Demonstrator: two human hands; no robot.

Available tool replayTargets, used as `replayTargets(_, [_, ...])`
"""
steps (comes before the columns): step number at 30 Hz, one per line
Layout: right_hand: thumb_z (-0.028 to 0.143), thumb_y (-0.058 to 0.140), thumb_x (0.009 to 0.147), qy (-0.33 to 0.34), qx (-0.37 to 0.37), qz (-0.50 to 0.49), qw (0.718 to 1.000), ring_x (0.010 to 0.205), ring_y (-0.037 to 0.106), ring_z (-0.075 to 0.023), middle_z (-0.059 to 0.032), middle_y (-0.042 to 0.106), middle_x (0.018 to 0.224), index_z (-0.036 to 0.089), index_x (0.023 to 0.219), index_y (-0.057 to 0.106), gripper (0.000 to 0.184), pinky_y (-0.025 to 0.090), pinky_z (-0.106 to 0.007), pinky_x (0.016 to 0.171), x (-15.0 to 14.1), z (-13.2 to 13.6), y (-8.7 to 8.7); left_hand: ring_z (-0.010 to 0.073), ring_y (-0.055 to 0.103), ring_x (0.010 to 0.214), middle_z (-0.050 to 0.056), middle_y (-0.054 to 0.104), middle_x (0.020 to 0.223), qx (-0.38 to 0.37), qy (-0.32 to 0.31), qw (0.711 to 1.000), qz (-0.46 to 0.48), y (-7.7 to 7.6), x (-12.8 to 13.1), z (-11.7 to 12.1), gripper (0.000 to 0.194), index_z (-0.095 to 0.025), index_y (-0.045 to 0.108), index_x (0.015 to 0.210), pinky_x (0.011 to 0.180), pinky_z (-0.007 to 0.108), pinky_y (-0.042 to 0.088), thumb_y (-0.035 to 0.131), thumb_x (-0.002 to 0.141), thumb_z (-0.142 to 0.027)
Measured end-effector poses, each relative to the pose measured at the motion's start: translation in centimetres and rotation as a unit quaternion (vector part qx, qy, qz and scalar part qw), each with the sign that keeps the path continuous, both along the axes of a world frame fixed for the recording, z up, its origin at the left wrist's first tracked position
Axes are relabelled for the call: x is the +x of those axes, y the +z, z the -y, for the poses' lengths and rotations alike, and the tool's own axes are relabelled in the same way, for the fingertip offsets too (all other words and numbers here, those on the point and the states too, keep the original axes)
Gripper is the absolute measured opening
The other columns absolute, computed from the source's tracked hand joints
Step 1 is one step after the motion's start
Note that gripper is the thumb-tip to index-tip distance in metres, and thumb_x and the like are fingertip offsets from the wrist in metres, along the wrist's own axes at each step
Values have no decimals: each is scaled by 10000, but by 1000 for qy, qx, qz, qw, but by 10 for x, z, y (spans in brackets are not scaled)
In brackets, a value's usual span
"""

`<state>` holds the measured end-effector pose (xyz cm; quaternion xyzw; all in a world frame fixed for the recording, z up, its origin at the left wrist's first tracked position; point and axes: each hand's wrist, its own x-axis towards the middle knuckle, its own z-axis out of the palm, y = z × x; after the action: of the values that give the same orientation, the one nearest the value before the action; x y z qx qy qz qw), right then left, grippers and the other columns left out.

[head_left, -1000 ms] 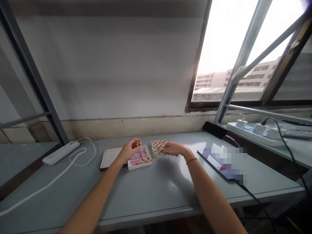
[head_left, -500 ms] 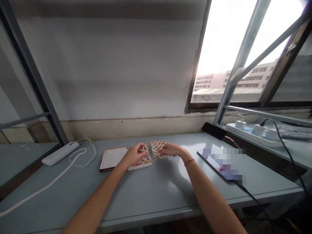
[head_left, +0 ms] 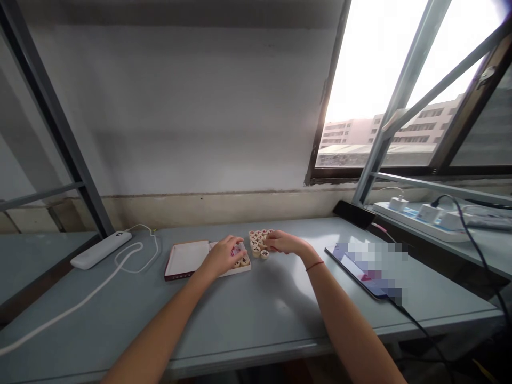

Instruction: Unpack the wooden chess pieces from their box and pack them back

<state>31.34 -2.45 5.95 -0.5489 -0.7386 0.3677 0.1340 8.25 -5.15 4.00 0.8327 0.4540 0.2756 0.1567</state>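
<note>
A cluster of several round wooden game pieces with dark marks lies on the grey table. To its left a shallow white box holds a few more pieces over a red-lined sheet, and its lid lies beside it. My left hand rests low over the box with its fingers curled; what they hold is hidden. At the right edge of the cluster my right hand has its fingers pinched on the pieces.
A white power bank with a looping white cable lies at the left. A tablet with a dark cable sits to the right. A power strip with chargers lies on the sill under the window. Metal frame posts flank the table.
My left hand, which held a piece above the box, has come down into the box. My right hand has shifted slightly left into the cluster.
</note>
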Motion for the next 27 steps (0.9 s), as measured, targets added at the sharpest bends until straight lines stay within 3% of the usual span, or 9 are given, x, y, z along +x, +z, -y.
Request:
replayTargets(10, [453,471,785,-3,-87,80,993,418,347,-59,24,441,538,168,574,444,355,257,-199,384,3,-7,-6,187,589,885,26,607,1000,10,1,999,-37,-5,-5,-6,262,-244,629,974,819,278,420,463,839,-395])
replayTargets(15, [526,492,776,-2,-90,91,992,434,365,-57,20,466,566,159,626,505,397,244,-189,372,7,-9,-9,182,593,870,25,607,1008,12,3,999,-49,-6,-6,-7,261,-251,637,976,807,272,423,460,840,-387])
replayTargets(27, [514,475,781,-2,-84,99,992,430,375,-67,18,446,537,164,615,515,389,241,-194,365,6,-13,-13,176,603,875,16,624,988,13,7,998,-66,-8,-6,-9,247,-251,648,956,802,261,430,469,836,-371])
